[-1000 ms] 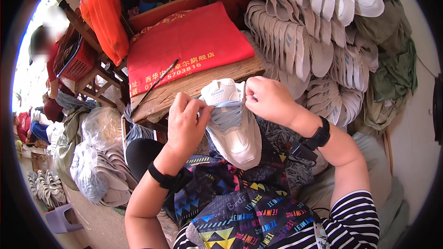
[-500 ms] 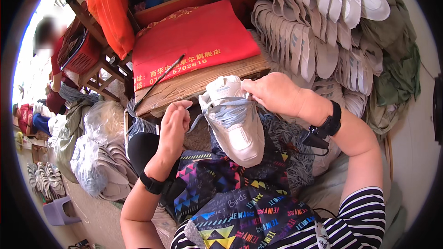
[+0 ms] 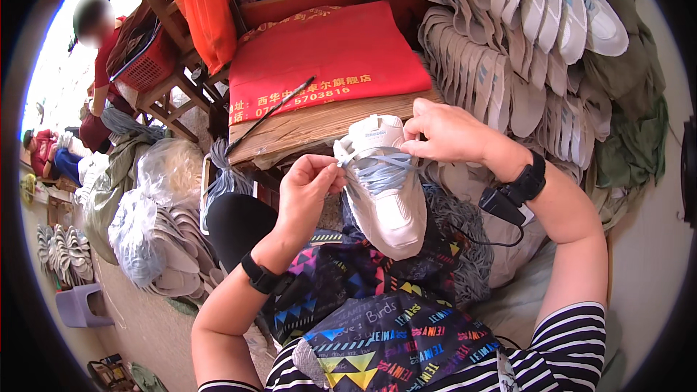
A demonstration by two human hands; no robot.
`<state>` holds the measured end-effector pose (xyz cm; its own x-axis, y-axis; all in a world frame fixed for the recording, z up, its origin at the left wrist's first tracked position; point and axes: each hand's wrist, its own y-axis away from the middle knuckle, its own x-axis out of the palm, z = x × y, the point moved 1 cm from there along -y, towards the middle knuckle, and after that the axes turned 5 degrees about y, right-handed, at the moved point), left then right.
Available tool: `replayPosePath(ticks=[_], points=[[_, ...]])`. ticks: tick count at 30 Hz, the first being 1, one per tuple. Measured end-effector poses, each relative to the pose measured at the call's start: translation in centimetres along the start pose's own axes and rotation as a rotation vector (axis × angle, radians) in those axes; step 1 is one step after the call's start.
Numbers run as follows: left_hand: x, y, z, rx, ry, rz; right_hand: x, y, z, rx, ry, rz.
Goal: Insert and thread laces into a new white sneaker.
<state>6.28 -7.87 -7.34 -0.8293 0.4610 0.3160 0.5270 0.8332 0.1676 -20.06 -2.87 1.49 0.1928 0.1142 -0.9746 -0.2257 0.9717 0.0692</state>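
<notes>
A white sneaker upper [image 3: 388,221] stands before me with its toe toward my body and its tongue away. A light blue-grey shoelace [image 3: 383,176] criss-crosses its front. At the left eyelet edge, my left hand [image 3: 308,189] is closed in a pinch on the lace, close against the shoe. My right hand [image 3: 450,134] grips the right eyelet edge of the shoe between thumb and fingers. The shoe's lower part hangs over my dark patterned apron [image 3: 406,327], and what supports it underneath is hidden.
A wooden bench [image 3: 319,127] with a red cloth bag [image 3: 327,58] and a thin black stick stands ahead. Stacked shoe uppers [image 3: 465,51] fill the right. Blue-grey laces [image 3: 472,261] lie bundled by my lap. At left are plastic-bagged uppers [image 3: 170,239] and another person [image 3: 102,65].
My left hand has come up and right to the shoe's left eyelet edge; the lace that hung loose there is now drawn in close. My right hand stays on the shoe.
</notes>
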Motion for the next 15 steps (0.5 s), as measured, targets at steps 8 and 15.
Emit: replayPosePath(ticks=[8,15], points=[[0.3,-0.3,0.1,0.034,-0.109,-0.105,3.3,-0.9,-0.7,0.301,-0.972,-0.136],[1.0,0.2,0.2,0.054,-0.164,-0.1,-1.1,-2.4,3.0,0.157,-1.252,-0.005]])
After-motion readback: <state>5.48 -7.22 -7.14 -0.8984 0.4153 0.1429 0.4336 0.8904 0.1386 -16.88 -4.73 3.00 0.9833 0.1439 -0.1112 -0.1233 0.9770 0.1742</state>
